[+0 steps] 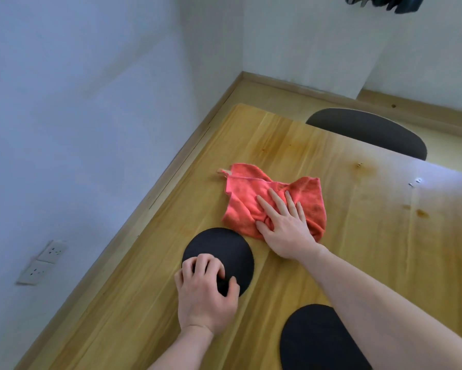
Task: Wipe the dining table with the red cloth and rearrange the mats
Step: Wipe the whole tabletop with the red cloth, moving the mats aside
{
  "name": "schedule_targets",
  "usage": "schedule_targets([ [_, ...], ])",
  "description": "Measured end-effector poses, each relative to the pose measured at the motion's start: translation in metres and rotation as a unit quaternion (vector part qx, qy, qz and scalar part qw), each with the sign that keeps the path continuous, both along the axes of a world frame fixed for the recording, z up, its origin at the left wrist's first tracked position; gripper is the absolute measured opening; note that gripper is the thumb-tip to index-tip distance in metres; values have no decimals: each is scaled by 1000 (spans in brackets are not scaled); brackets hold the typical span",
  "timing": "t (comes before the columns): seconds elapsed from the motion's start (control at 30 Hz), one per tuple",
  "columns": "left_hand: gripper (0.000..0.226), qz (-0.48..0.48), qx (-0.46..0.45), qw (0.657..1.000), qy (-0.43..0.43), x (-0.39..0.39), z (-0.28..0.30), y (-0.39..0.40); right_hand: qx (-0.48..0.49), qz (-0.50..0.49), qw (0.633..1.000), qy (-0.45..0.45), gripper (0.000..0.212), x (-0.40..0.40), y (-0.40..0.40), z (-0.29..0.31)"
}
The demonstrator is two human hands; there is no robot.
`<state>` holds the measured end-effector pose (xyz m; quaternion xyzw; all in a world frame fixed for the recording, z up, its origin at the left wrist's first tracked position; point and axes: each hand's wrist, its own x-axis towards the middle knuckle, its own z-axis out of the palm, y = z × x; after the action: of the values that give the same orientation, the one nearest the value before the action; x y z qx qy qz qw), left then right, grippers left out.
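The red cloth (254, 198) lies crumpled on the wooden dining table (358, 236), near its left edge. My right hand (283, 225) lies flat on the cloth, fingers spread, pressing it down. A round black mat (224, 249) sits just in front of the cloth. My left hand (206, 295) rests on the mat's near edge with its fingers curled over the rim. A second black mat (312, 340) lies at the bottom of the view, partly hidden by my right forearm.
The table's left edge runs along a white wall with two sockets (41, 263). A dark chair back (368, 129) stands at the far side of the table. Small stains (422, 213) mark the wood at the right.
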<state>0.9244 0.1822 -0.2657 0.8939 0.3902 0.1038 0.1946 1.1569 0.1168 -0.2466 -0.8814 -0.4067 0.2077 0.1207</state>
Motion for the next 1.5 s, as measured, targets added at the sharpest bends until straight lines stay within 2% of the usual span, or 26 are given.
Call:
schedule_targets([
  [0.27, 21, -4, 13, 1000, -6, 1, -4, 1, -76, -176, 981, -1, 65, 74, -142, 5],
  [0.47, 21, -2, 21, 1000, -9, 1, -4, 2, -160, -355, 921, 11, 71, 117, -237, 12],
  [0.57, 21, 0, 21, 1000, -12, 2, -3, 2, -176, -409, 895, 27, 72, 126, -243, 15],
  [0.7, 22, 1, 18, 1000, -4, 2, -3, 3, -173, -477, 860, 55, 73, 128, -197, 14],
  [0.77, 22, -1, 16, 1000, -3, 2, -2, 4, -164, -464, 868, 60, 72, 121, -163, 15],
  [0.83, 22, -3, 17, 1000, -1, 2, -2, 3, -144, -413, 897, 55, 70, 104, -123, 17],
  [0.93, 23, -3, 20, 1000, 2, 2, -2, 3, -94, -295, 949, 54, 71, 70, -54, 21],
  [1.03, 22, -3, 29, 999, 13, 2, -1, 3, -35, -154, 982, 105, 70, 21, 10, 26],
  [1.1, 22, -3, 36, 999, 25, 2, -1, 2, -7, -80, 984, 157, 59, -8, 38, 27],
  [1.17, 23, -3, 35, 999, 26, 3, -1, 1, 37, -60, 975, 212, 47, -22, 44, 29],
  [1.27, 23, -4, 27, 1000, 13, 2, -1, 2, 200, -145, 935, 255, 38, -15, 14, 36],
  [1.3, 23, -5, 24, 1000, 9, 1, -1, 2, 243, -177, 927, 224, 35, -10, -7, 35],
  [1.37, 23, 1, 16, 1000, 5, 2, 0, 2, 262, -224, 932, 108, 30, 2, -59, 29],
  [1.43, 24, 4, 9, 1000, 5, 2, 1, 2, 209, -262, 942, 0, 31, 16, -118, 16],
  [1.5, 23, 3, 8, 1000, 3, 4, 2, 0, 127, -282, 949, -65, 35, 24, -170, 4],
])
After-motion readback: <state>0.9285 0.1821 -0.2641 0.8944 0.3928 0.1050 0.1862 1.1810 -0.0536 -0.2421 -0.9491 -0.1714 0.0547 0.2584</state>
